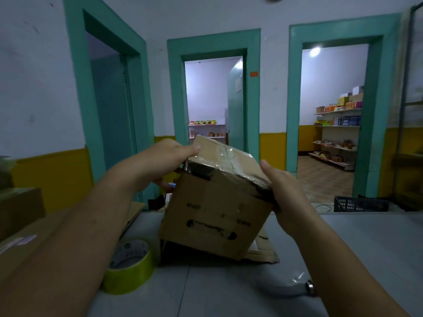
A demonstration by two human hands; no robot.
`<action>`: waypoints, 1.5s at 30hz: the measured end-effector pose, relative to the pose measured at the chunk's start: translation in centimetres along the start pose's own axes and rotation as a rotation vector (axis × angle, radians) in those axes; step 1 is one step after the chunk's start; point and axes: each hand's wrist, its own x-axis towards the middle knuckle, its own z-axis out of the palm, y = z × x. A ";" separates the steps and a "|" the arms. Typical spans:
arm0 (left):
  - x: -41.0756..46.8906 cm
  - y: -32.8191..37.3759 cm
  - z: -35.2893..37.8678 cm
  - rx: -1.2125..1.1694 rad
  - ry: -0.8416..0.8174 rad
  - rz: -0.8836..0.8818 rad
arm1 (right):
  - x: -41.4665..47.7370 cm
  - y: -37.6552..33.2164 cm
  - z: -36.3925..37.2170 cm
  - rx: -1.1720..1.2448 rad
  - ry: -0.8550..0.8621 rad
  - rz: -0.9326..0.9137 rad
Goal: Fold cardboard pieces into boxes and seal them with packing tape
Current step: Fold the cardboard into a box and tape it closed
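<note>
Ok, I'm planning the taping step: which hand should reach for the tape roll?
Probably left. The tape roll sits on the table on the side of the left hand, below that forearm; the right hand grips the cardboard box at its opposite edge.

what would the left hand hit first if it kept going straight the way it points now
The cardboard box: the left hand points right and pinches its taped top flap, so it would only push further into that flap. Beyond it, probably the right hand, though depth is unclear.
</note>
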 end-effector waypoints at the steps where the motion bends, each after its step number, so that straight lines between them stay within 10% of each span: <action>1: 0.1 -0.1 0.1 0.002 0.022 0.043 | 0.0 0.0 -0.3 0.006 0.009 -0.049; 8: 2.2 -3.7 2.6 -0.317 0.085 0.449 | 1.2 0.5 -2.5 0.036 0.055 -0.506; 15: 3.8 -7.1 8.9 -1.155 0.036 0.145 | 2.5 1.9 -2.8 0.070 0.198 -0.254; 30: 2.6 -9.3 11.3 -1.001 -0.172 0.389 | 2.1 2.7 -5.8 -0.123 0.108 -0.194; 36: 2.1 -7.6 13.7 -0.621 0.094 0.373 | 0.9 3.0 -7.0 -0.315 0.077 -0.270; 45: 2.2 3.1 24.3 -0.389 -0.062 0.534 | -6.3 -0.8 -21.9 -0.508 0.264 -0.171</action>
